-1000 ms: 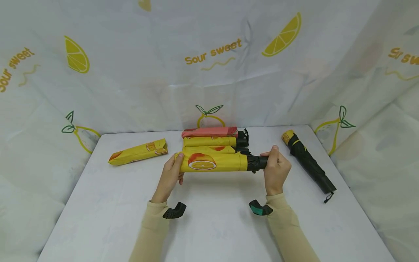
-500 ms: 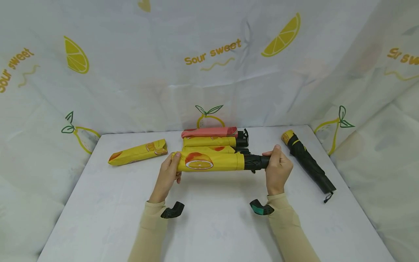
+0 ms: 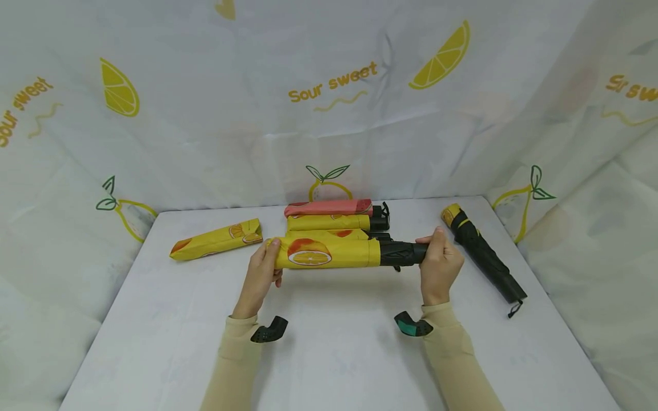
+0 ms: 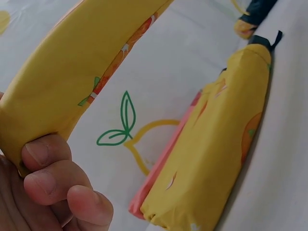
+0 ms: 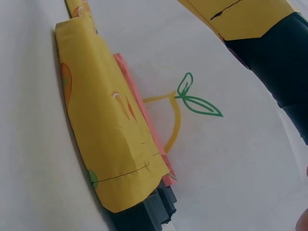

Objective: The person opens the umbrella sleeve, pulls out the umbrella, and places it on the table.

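In the head view, a folded umbrella (image 3: 402, 254) with a dark body lies level between my hands, partly inside a yellow orange-print sleeve (image 3: 354, 253). My left hand (image 3: 257, 279) pinches the sleeve's closed left end, thumb on top. With curled fingers my right hand (image 3: 440, 271) grips the umbrella's dark handle end. The left wrist view shows fingertips (image 4: 45, 150) bent against the yellow cloth. From the right wrist the sleeve's mouth (image 5: 245, 24) appears around the dark umbrella body; the right hand is mostly outside that view.
Behind the held umbrella lie a pink sleeved umbrella (image 3: 329, 208) and yellow sleeved ones (image 3: 329, 222) in a row. An empty-looking yellow sleeve (image 3: 218, 238) rests at the left. A bare black umbrella (image 3: 485, 254) lies at the right of the white table (image 3: 334, 354).
My hands have drawn slightly apart. The sleeve has shifted left with my left hand, the handle right with my right hand, and more of the dark umbrella body shows.
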The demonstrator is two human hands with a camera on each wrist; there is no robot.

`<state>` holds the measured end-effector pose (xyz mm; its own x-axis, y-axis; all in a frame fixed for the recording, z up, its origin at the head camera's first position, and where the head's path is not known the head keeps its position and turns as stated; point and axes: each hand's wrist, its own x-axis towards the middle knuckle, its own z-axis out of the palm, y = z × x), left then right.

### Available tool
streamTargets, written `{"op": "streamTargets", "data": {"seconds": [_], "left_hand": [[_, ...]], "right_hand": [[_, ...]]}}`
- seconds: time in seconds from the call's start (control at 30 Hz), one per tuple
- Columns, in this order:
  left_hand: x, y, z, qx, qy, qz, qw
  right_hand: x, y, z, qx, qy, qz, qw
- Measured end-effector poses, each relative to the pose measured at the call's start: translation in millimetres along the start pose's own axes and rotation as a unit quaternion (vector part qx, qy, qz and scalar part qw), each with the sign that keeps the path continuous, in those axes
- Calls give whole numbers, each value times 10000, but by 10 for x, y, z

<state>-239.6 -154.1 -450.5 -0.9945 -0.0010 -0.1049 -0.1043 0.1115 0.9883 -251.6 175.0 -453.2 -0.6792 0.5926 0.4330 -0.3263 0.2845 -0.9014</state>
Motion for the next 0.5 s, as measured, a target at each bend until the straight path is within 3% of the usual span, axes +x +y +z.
{"op": "streamTargets", "data": {"seconds": [0.5], "left_hand": [[11,-18,-62,-111,118,17,9999]], "right_hand": [[51,4,-55,66,60,36,10000]]}}
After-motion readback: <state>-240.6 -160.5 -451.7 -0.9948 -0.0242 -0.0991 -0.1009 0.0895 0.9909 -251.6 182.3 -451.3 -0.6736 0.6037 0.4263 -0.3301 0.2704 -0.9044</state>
